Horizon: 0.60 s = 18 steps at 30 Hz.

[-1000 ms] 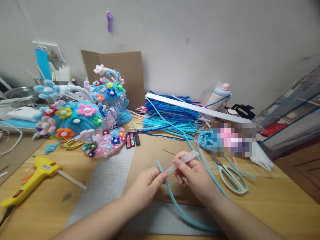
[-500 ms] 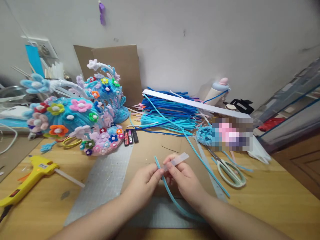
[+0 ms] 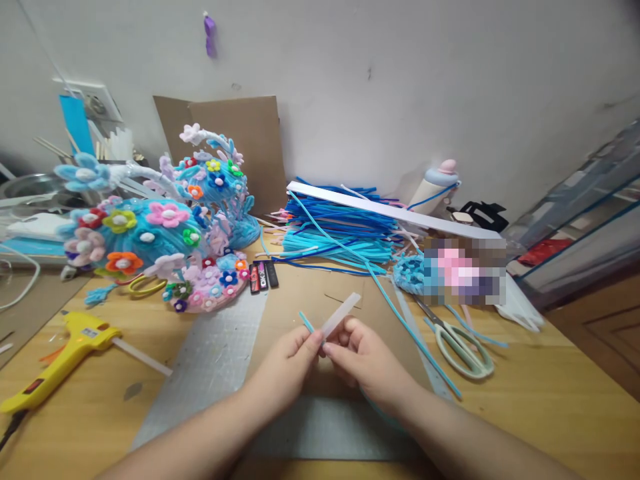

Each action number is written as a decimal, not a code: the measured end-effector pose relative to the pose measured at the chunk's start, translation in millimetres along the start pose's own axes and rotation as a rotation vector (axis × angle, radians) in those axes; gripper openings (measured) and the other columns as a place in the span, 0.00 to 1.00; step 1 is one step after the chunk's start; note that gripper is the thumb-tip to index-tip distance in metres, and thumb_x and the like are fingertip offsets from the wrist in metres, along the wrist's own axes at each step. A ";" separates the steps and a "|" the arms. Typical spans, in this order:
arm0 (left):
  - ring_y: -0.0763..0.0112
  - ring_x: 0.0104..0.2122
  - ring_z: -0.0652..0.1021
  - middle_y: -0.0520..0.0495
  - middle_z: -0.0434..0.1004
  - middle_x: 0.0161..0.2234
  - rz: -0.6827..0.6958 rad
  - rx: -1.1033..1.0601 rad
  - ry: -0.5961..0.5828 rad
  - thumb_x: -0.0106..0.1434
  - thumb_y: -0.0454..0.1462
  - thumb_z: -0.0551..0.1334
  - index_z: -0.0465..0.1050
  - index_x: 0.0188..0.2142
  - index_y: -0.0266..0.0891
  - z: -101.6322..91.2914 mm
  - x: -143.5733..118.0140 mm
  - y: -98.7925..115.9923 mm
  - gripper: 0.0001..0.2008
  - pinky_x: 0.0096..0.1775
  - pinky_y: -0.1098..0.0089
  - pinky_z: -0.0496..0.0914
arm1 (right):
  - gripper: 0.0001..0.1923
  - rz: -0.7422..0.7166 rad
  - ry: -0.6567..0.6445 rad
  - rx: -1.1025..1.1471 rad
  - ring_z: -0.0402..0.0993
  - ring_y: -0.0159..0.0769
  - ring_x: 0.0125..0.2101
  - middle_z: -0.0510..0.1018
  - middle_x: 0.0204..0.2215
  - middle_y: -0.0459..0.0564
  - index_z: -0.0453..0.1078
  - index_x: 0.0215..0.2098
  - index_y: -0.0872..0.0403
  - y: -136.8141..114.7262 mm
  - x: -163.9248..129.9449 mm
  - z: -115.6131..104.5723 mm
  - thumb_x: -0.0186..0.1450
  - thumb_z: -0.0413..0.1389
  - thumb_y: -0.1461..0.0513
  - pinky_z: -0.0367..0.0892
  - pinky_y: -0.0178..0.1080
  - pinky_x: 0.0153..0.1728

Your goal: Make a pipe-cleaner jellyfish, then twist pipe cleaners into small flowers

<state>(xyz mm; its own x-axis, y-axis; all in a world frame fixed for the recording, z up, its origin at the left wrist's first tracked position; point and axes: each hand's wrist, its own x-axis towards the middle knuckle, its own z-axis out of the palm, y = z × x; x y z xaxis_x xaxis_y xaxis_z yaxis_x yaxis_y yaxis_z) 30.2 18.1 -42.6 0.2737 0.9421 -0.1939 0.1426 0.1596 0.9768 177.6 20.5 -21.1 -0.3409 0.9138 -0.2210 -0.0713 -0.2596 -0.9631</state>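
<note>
The left hand [image 3: 294,357] is pinching a light-blue stem [image 3: 305,322] and a translucent strip [image 3: 342,313] above brown cardboard [image 3: 285,300]; the right hand [image 3: 363,357] is resting alongside, fingers curled, its exact hold being hidden. Farther back, piled blue stems [image 3: 343,248] are lying on the desk [image 3: 550,393].

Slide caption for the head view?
Left hand and right hand meet at a translucent strip and blue stem over cardboard, yellow glue gun at left.

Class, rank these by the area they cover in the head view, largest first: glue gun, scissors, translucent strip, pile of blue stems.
1. Pile of blue stems
2. Glue gun
3. Scissors
4. Translucent strip, partly hidden
</note>
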 end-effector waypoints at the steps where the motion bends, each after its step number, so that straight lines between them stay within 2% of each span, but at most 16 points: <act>1: 0.74 0.19 0.59 0.58 0.55 0.17 0.001 0.013 0.004 0.61 0.55 0.51 0.63 0.25 0.39 0.1 -0.3 -1.4 0.22 0.24 0.73 0.53 | 0.14 0.008 0.010 -0.003 0.54 0.22 0.15 0.64 0.18 0.37 0.64 0.33 0.55 0.5 0.0 0.3 0.56 0.61 0.56 0.49 0.30 0.16; 5: 0.72 0.22 0.61 0.57 0.56 0.17 0.032 0.069 -0.001 0.63 0.51 0.50 0.64 0.26 0.39 -0.5 -2.6 -1.8 0.20 0.26 0.72 0.56 | 0.13 0.028 0.053 -0.039 0.53 0.21 0.14 0.64 0.18 0.37 0.63 0.30 0.55 3.2 1.3 -0.4 0.56 0.61 0.56 0.45 0.29 0.14; 12: 0.69 0.28 0.67 0.53 0.65 0.23 0.073 0.170 0.005 0.63 0.46 0.50 0.66 0.25 0.38 -2.5 -3.3 1.8 0.17 0.32 0.71 0.60 | 0.15 0.051 0.068 -0.054 0.53 0.21 0.13 0.63 0.17 0.37 0.62 0.28 0.55 2.7 0.8 -2.4 0.55 0.61 0.54 0.47 0.29 0.13; 14: 0.69 0.29 0.68 0.52 0.67 0.25 0.072 0.175 0.000 0.63 0.46 0.50 0.67 0.27 0.38 -3.3 -2.8 3.3 0.17 0.33 0.70 0.61 | 0.17 0.055 0.044 -0.005 0.52 0.21 0.12 0.63 0.18 0.36 0.61 0.30 0.54 2.2 0.2 -2.9 0.55 0.61 0.53 0.47 0.29 0.12; 18: 0.68 0.32 0.70 0.50 0.71 0.29 0.088 0.170 -0.056 0.64 0.45 0.50 0.70 0.31 0.37 -5.8 -3.3 6.0 0.16 0.36 0.69 0.62 | 0.22 0.021 -0.036 0.131 0.50 0.21 0.12 0.65 0.19 0.36 0.61 0.41 0.53 3.3 1.1 -5.8 0.55 0.62 0.52 0.46 0.28 0.13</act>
<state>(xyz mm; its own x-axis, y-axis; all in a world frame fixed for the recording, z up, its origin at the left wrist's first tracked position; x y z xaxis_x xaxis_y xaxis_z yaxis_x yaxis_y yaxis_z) 24.7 17.6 -35.6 0.3445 0.9314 -0.1177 0.2727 0.0207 0.9619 182.5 22.5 -25.4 -0.3771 0.8965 -0.2326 -0.1849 -0.3190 -0.9296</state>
